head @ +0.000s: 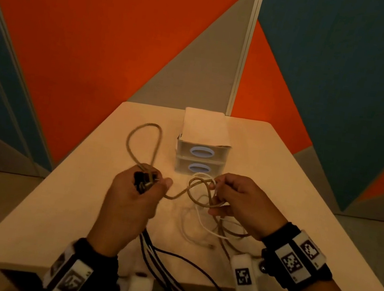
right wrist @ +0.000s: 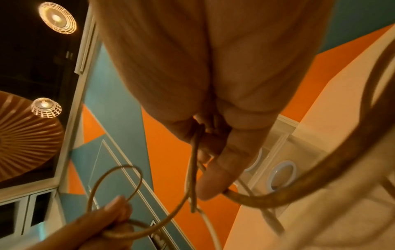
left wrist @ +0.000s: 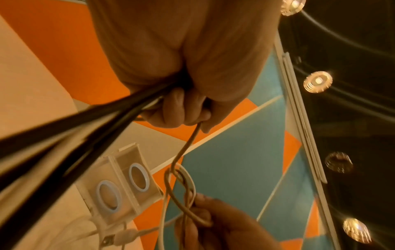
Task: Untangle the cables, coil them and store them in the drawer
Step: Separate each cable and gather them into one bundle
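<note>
A pale wooden table fills the lower half of the head view, set against a wall of orange, blue and grey panels. At the far middle of the table stands a small clear plastic drawer unit with two drawers stacked one above the other, each with an oval blue-rimmed handle; both drawers are closed. All places below are given relative to this drawer unit.

In front of the drawer unit and to its left, the left hand is raised above the table with its fingers curled tight around a bundle of black cables, a dark plug and a stretch of tan braided cable. The black cables hang down from the fist toward the near table edge. Beyond the fist, a long loop of the tan cable lies on the table just left of the drawer unit.

In front of the drawer unit and slightly to its right, the right hand is also raised, its thumb and fingertips pinching a knot where the tan cable crosses a thin white cable. The tan cable runs slack between the two hands. The white cable trails from the knot in loose curls on the table, nearer than the drawer unit, with a small plug at its end.

Both wrists wear dark bands carrying white blocks with black square markers.
</note>
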Tool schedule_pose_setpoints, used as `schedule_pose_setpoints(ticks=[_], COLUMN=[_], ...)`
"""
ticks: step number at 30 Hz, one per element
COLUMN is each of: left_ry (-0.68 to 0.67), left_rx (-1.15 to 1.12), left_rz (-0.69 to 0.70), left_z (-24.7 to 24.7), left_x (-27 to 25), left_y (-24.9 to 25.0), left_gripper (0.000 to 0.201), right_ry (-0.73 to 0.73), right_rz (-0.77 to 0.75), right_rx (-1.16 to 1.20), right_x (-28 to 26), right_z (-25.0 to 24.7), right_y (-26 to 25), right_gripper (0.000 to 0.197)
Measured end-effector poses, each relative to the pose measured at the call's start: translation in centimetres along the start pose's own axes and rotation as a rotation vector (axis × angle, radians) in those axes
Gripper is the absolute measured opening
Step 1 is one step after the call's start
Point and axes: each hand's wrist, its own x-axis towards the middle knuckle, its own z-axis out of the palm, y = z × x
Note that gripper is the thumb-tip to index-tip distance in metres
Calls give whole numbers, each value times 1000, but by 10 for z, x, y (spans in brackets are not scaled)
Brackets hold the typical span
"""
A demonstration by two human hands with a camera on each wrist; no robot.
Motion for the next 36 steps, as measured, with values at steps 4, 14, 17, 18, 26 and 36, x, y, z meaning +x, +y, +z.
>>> schedule_pose_setpoints(ticks=[4,14,17,18,26,36], left_ry=[-109,-46,-7,1,11,-163], left_rx=[124,167,130,130,136,494], left_rz=[-37,-98,-85,-72,-63,-47], left_z=[18,16,16,17,21,31], left_x=[-1,6,4,3,2,6], left_y=[0,-9,-7,-6,-6,-10], left_gripper=[13,17,14,14,13,15], right_ry=[-36,76,160,172,104,20], right_rz=[-3,-81,-190,-195,-55,-207], right_rx=[-24,-135,-460,-535,-1035,-638], right_x=[-3,-9,-8,-6,-1,-10], right_z=[8,-4,-7,-6,4,11], right_y=[1,5,10,12,18,-3], right_gripper=[29,13,19,23,22,16])
